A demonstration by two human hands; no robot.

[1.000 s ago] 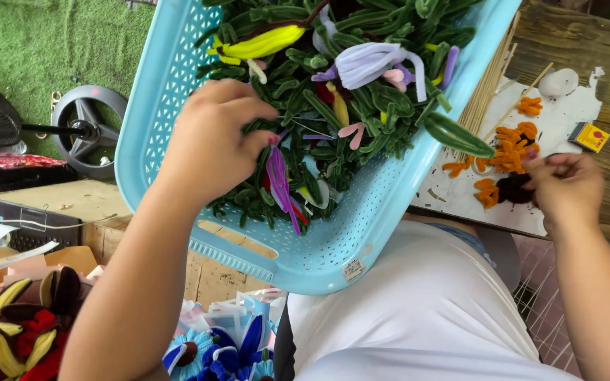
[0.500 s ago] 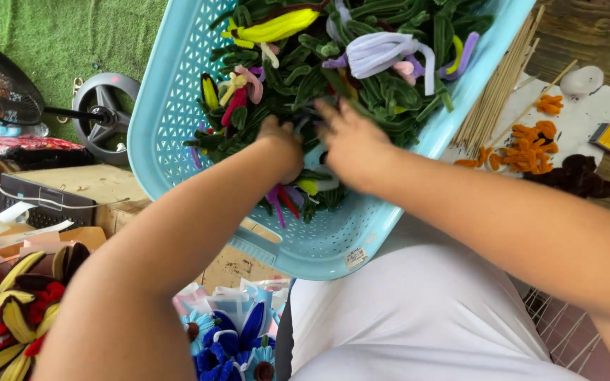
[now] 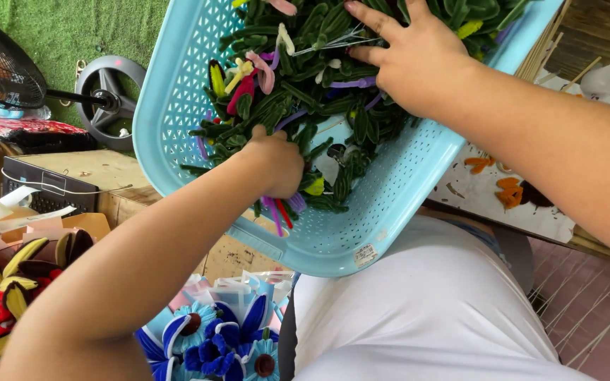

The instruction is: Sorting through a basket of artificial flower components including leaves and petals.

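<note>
Head view: a light-blue perforated plastic basket rests tilted on the person's lap, filled with dark-green fuzzy pipe-cleaner stems. The left hand is curled closed around a bunch of stems at the near side. The right hand, fingers spread open, presses on the far pile.

Light blue perforated plastic basket: I see bare mesh floor along left wall and lower right, passable. Centre clogged by dark green pipe-cleaner pile. My left hand and right hand occupy pile's lower edge and top.
</note>
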